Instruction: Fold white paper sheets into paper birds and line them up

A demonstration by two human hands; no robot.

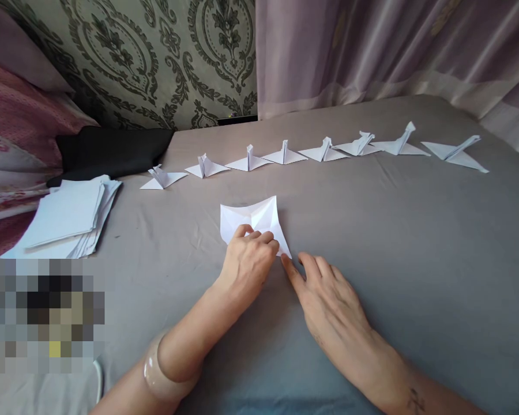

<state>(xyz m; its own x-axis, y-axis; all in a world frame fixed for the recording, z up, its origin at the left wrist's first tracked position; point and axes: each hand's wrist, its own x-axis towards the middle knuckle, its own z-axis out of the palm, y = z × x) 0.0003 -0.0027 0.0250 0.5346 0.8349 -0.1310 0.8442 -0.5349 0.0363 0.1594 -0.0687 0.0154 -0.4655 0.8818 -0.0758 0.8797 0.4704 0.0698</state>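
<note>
A white sheet of paper [259, 214] with crease lines lies on the grey cloth, its far edge and corners raised. My left hand [251, 256], with a pale bangle at the wrist, rests over the near part of the sheet. Its fingers are curled in against the paper, and the fingertips are mostly hidden. To the right, my right hand [328, 294] lies low over the cloth with fingers extended and thumb apart. That thumb tip meets the sheet's near right corner.
Several folded white paper birds [284, 154] stand in a row across the back. At left sits a stack of white paper [67, 213], with black cloth [112, 151] behind it. A pixelated patch covers the lower left. Curtains and patterned wallpaper border the grey-covered surface [436, 248].
</note>
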